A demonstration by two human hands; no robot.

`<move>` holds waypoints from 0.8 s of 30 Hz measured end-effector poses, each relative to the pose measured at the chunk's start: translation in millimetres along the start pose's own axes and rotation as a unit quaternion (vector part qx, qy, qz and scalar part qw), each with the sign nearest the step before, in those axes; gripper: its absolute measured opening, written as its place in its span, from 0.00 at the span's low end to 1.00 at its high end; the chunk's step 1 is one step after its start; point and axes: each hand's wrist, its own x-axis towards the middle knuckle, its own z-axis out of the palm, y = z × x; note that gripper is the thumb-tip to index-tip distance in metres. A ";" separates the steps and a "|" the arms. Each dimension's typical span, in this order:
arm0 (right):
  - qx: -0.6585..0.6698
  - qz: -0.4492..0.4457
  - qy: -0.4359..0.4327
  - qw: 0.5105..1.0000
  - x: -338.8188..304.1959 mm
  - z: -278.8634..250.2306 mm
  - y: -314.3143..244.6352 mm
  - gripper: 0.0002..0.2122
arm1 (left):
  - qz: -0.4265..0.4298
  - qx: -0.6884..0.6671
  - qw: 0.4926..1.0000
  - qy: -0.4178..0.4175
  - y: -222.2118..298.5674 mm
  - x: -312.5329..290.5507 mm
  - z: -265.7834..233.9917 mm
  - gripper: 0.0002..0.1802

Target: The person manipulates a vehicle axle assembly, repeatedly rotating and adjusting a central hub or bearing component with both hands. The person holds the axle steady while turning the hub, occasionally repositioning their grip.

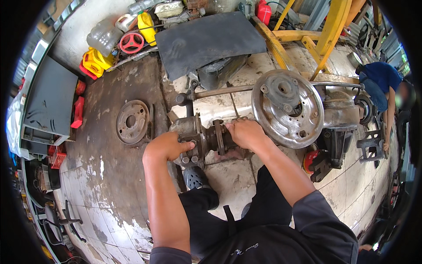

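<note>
A greasy metal axle assembly lies across in front of me. At its left end, my left hand (169, 147) is closed round a cast housing (188, 125), its thumb beside the bolts on the near side. My right hand (246, 133) grips the axle's flanged part (218, 136), close to a round metal brake backing plate (288, 125) with a hub in its middle. Fingertips of both hands are partly hidden behind the metal. Behind runs a long rod (224, 91), joined to the housing side by an upright arm.
A loose round plate (132, 121) lies on the stained floor to the left. Beyond the axle are a black sheet (211, 42) and a yellow steel frame (327, 39). Another person (380, 83) crouches at far right, a hand near a metal bracket (370, 145).
</note>
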 end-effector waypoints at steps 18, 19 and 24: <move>0.070 0.012 -0.015 0.997 -3.1 -14.5 1.2 0.27 | -0.018 0.001 1.000 -0.026 2.0 1.8 -0.9 0.42; 0.074 0.010 -0.014 0.997 -3.1 -11.8 3.0 0.28 | -0.017 0.003 1.000 -0.024 2.8 2.1 -0.2 0.42; 0.057 -0.011 0.024 0.998 -10.5 -8.1 1.8 0.27 | -0.010 0.008 1.000 -0.012 -5.1 3.2 4.7 0.44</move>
